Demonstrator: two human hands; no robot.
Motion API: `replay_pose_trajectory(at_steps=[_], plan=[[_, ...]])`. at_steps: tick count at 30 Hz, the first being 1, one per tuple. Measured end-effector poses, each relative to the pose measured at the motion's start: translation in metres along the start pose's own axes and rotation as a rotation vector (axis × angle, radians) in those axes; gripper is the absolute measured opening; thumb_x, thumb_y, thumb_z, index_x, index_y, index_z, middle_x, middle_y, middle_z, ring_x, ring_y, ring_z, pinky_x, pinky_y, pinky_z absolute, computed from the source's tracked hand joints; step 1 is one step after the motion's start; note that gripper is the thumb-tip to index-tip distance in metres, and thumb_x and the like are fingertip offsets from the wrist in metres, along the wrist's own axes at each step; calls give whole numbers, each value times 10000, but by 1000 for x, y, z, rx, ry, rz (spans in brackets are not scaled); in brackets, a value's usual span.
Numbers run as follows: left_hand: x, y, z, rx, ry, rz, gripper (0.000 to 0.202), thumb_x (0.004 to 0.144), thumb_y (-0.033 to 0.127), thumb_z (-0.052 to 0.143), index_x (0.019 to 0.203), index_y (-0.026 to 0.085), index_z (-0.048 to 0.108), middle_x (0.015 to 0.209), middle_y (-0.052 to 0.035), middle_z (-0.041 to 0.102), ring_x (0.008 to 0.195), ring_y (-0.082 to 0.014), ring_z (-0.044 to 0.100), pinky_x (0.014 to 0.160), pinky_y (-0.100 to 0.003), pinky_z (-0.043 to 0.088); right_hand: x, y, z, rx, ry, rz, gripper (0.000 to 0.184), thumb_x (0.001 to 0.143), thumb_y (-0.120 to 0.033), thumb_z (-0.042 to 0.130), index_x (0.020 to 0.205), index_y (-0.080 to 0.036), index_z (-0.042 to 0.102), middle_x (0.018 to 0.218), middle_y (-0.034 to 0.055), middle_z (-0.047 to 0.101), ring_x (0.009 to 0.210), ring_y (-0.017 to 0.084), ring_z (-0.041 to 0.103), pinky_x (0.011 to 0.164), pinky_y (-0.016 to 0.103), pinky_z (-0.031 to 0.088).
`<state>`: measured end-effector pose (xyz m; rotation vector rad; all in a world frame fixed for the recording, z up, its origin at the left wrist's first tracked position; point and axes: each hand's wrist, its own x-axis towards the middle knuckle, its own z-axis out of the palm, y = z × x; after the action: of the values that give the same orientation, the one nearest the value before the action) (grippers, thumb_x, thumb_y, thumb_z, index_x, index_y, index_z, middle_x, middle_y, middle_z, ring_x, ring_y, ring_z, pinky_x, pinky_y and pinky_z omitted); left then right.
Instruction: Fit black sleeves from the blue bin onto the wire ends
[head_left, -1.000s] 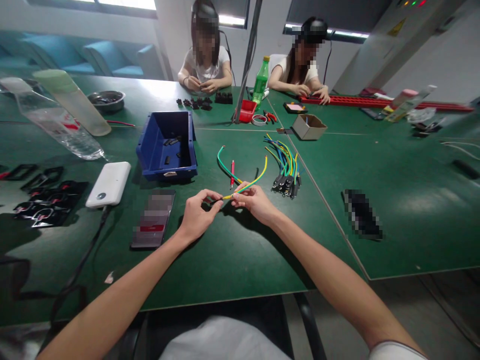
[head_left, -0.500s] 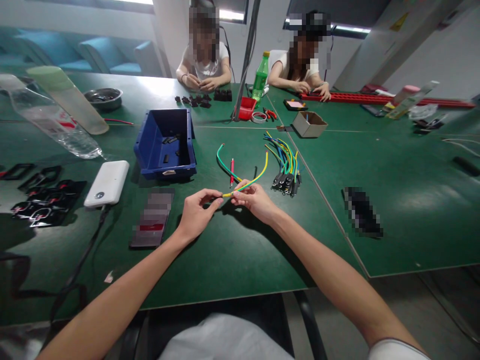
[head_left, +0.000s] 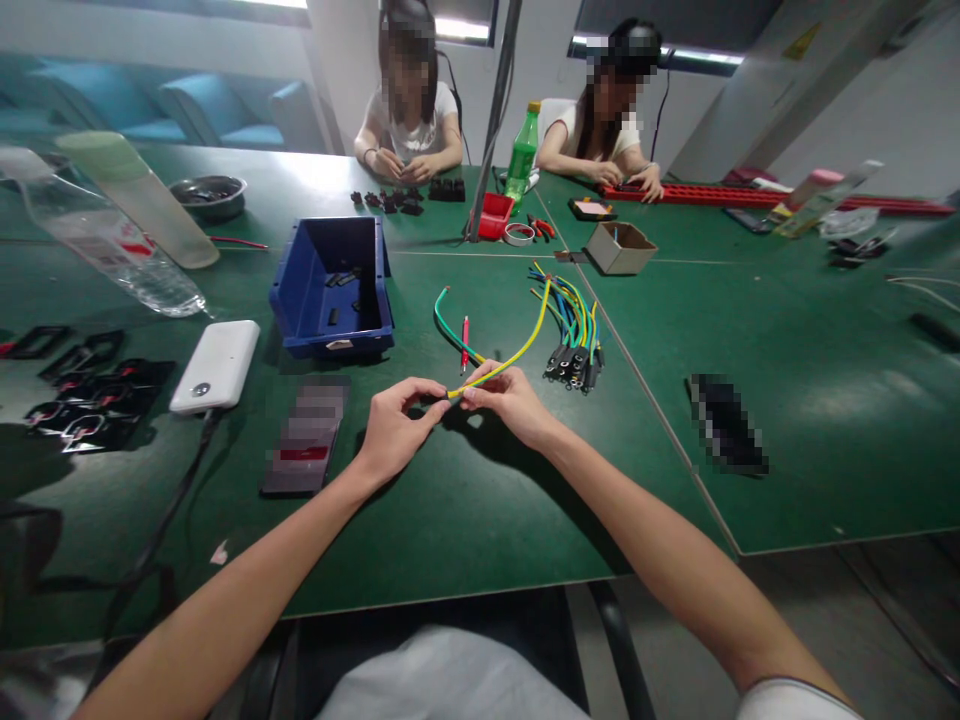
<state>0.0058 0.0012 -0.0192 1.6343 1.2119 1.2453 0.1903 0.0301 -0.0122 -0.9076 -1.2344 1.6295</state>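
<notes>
My left hand [head_left: 396, 428] and my right hand [head_left: 508, 400] meet just above the green table [head_left: 465, 510]. Both pinch the near end of a yellow-green wire [head_left: 517, 350], which rises up and to the right toward a bundle of coloured wires with black connectors [head_left: 571, 340]. Something small and dark sits between my left fingertips at the wire's end; I cannot make it out. Another green wire [head_left: 448, 330] and a red pen [head_left: 465, 342] lie just beyond my hands.
A blue bin [head_left: 334, 288] holds small black parts. A white power bank [head_left: 216, 366], a phone [head_left: 309, 436], plastic bottles [head_left: 112, 245] and black frames [head_left: 90, 390] lie left. A dark object [head_left: 726, 422] lies right. Two people work at the far side, beside a cardboard box [head_left: 618, 248].
The free end of the yellow-green wire has swung up and to the right, toward the bundle. My hands have stayed in nearly the same place.
</notes>
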Motion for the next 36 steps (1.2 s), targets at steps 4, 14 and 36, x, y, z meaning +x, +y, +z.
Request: replay_pose_trajectory(at_steps=[4, 14, 36], plan=[[-1, 2, 0, 61, -10, 50, 124, 793, 258, 649, 872, 165, 672, 887, -49, 684, 836, -169, 639, 789, -289, 508, 0, 1, 0, 27, -4, 29, 263, 652, -302, 785, 778, -165, 599, 678, -4, 660, 612, 122, 630, 625, 255, 496], [-3, 10, -2, 172, 30, 167, 110, 822, 241, 632, 875, 170, 698, 862, -38, 706, 777, -155, 647, 751, -266, 507, -1, 3, -1, 48, -13, 38, 255, 655, -328, 789, 766, -162, 628, 686, -4, 651, 612, 119, 621, 603, 240, 484], [-7, 17, 2, 23, 55, 60, 125, 771, 258, 696, 851, 177, 747, 872, -54, 735, 780, -185, 688, 754, -289, 555, -4, 3, 3, 43, -29, 3, 224, 661, -301, 786, 776, -172, 642, 662, -10, 648, 610, 122, 613, 609, 249, 475]])
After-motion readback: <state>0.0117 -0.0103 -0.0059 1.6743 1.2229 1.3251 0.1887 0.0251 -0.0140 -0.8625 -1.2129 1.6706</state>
